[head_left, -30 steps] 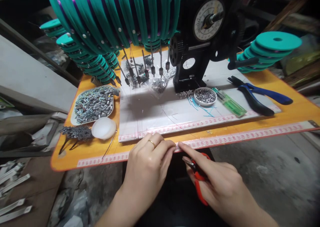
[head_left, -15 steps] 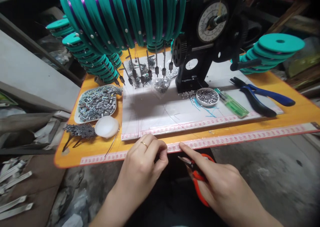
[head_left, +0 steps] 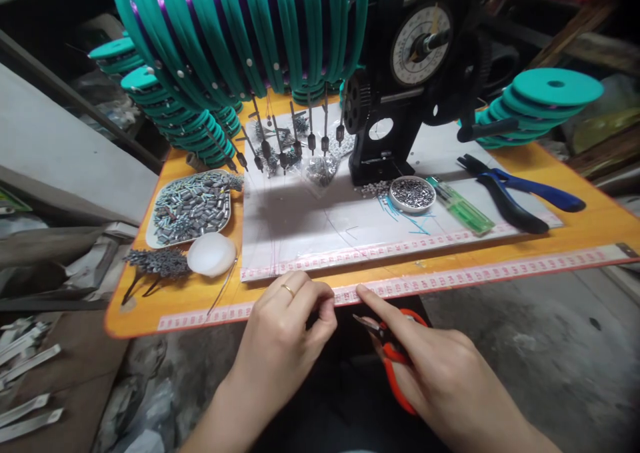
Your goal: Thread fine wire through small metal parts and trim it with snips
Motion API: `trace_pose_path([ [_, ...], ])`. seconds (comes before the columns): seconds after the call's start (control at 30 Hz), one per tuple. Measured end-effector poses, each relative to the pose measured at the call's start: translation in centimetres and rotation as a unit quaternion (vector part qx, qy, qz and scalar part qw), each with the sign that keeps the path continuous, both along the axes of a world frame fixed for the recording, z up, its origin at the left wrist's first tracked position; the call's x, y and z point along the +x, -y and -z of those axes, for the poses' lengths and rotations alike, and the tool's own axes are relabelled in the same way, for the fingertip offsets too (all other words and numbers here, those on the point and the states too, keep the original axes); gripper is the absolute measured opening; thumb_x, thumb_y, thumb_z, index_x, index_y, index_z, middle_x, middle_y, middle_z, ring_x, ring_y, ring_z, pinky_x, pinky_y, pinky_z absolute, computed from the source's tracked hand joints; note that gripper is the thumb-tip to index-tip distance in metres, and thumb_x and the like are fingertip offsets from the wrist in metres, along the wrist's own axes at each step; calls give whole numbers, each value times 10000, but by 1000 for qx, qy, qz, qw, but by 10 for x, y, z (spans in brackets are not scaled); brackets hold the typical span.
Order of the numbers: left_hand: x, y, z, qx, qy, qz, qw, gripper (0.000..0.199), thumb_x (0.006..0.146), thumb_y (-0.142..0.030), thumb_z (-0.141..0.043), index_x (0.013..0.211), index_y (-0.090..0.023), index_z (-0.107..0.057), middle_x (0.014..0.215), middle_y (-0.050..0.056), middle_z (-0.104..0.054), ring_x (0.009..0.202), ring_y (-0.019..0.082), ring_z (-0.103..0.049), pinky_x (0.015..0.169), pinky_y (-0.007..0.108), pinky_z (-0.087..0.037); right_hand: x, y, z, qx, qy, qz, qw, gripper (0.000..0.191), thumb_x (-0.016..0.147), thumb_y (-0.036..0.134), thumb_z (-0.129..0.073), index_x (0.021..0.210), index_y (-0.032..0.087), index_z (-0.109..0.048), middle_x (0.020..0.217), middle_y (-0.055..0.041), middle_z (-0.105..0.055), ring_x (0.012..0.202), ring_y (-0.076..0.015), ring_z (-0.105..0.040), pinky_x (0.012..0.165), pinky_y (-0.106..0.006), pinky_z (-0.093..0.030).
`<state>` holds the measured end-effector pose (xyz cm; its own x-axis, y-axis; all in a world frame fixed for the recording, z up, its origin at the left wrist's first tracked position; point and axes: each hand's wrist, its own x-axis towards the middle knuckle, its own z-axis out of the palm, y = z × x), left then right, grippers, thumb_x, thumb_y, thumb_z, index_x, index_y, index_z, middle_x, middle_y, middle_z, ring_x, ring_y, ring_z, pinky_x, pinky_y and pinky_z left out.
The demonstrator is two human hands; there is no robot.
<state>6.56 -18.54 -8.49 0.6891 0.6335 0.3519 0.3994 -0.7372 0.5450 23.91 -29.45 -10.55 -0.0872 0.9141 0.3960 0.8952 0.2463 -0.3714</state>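
Note:
My left hand (head_left: 280, 333), a ring on one finger, is closed in a pinch at the table's front edge. Whatever its fingertips hold is too fine to make out. Orange-handled snips (head_left: 397, 373) lie in my right hand (head_left: 445, 366), their narrow metal tips pointing left toward my left hand. My right index finger is stretched out and touches the printed measuring tape (head_left: 450, 278) along the table edge. Both hands rest close together, a small gap between them.
A black machine (head_left: 385, 120) with a dial carries a row of green spools (head_left: 240, 40), weighted wires hanging below. Around it are a tray of metal weights (head_left: 193, 206), a white lid (head_left: 211, 254), a small dish (head_left: 413, 194), a green lighter (head_left: 463, 206) and blue-handled pliers (head_left: 535, 190).
The view has shifted very slightly, so the table and machine sit a little further left. Both hands keep nearly the same pose and place at the tape.

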Motion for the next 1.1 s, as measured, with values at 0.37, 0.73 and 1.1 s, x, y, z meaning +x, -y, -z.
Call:
trace_pose_path([
  [0.37,4,5,-1,-11,54,-22,998,116,844,-29,-566,825,-140,-592,725,25,-571,688,145,-541,621,283,-454,-6,10,9,11,-124,21,992,319,937,175,-512,1254,152,-540,698,26,-701,459,-90,-618,522,-203,-505],
  [0.73,-4,23,-1,-53,174,-22,983,229,774,15,-628,875,-190,-605,793,0,-667,1013,210,-586,922,400,-459,-23,3,2,-226,-297,-7,928,308,902,461,-592,1024,180,-613,633,40,-636,471,-98,-529,473,-199,-419],
  [1.1,-4,23,-3,-37,159,-23,986,206,775,-7,-647,853,-195,-610,761,-12,-675,985,206,-597,931,417,-431,-23,3,-4,-261,-364,-21,894,175,883,340,-622,996,206,-613,621,72,-580,508,-79,-496,500,-170,-391],
])
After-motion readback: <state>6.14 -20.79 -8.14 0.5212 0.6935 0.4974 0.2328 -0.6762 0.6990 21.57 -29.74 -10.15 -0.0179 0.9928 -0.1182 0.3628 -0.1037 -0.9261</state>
